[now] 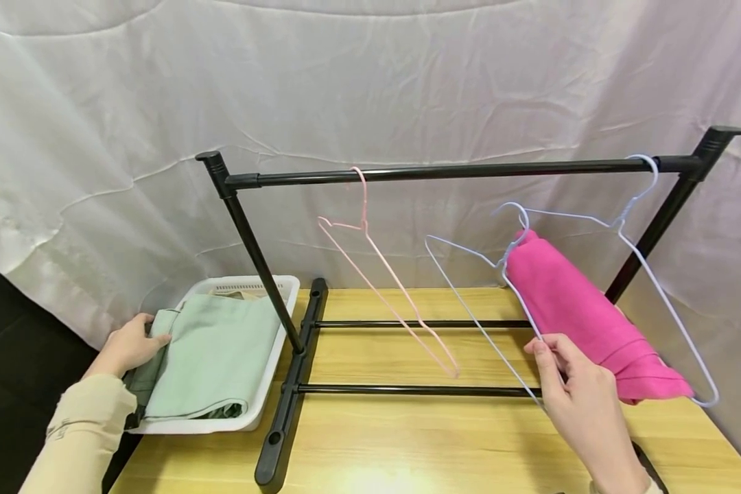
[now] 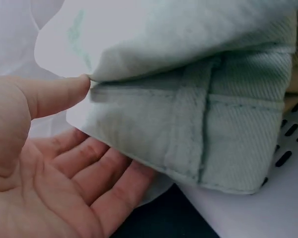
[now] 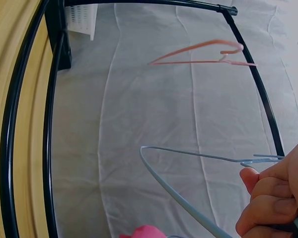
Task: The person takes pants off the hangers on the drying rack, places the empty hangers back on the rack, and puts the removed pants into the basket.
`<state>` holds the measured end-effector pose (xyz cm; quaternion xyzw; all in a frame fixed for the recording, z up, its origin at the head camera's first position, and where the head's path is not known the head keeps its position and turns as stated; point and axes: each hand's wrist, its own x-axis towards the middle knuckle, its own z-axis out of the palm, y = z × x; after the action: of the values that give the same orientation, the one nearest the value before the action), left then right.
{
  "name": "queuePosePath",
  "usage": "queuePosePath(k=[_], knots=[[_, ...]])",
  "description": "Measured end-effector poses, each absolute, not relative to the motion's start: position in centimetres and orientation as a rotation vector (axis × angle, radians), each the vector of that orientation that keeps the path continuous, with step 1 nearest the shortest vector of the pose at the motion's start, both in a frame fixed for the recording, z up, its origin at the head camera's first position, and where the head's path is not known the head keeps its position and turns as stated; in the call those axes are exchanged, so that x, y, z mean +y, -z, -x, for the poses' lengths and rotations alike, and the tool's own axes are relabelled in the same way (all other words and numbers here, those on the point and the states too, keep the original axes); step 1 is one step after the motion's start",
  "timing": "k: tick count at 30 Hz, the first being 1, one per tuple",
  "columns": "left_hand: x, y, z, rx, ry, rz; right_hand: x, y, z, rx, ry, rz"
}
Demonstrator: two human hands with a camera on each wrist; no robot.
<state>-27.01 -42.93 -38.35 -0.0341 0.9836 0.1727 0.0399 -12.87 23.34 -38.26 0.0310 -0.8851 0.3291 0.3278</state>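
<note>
At the left, a stack of folded pale green trousers point(image 1: 219, 353) lies in a white basket point(image 1: 222, 427). My left hand point(image 1: 130, 346) grips their left edge. In the left wrist view the left hand's thumb point(image 2: 59, 96) sits in the fold above the waistband point(image 2: 139, 119), which has a belt loop, and the fingers are beneath it. My right hand point(image 1: 583, 398) pinches one side of a light blue hanger point(image 1: 463, 309). This hanger's hook is off the rail, in front of the pink garment. The right wrist view shows the same blue hanger point(image 3: 171, 191) beside curled fingers.
A black rack point(image 1: 469, 170) stands on the wooden table point(image 1: 407, 439). From its rail hang a pink hanger point(image 1: 385, 267) and, at the right, another blue hanger point(image 1: 673, 312) carrying a folded bright pink garment point(image 1: 580, 315). A pale curtain point(image 1: 370, 82) hangs behind.
</note>
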Motion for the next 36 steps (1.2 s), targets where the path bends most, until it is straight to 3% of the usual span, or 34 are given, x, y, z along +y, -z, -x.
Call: queuePosePath(k=[20,36], knots=[[-38.6,36.0,26.1,3.152,-0.572,0.024,23.2,37.9,12.8,-2.287,-0.861,-0.119],[-29.9,32.4,26.1,3.148,-1.318,-0.088,22.6,36.6,12.9,-2.231,-0.890,-0.161]])
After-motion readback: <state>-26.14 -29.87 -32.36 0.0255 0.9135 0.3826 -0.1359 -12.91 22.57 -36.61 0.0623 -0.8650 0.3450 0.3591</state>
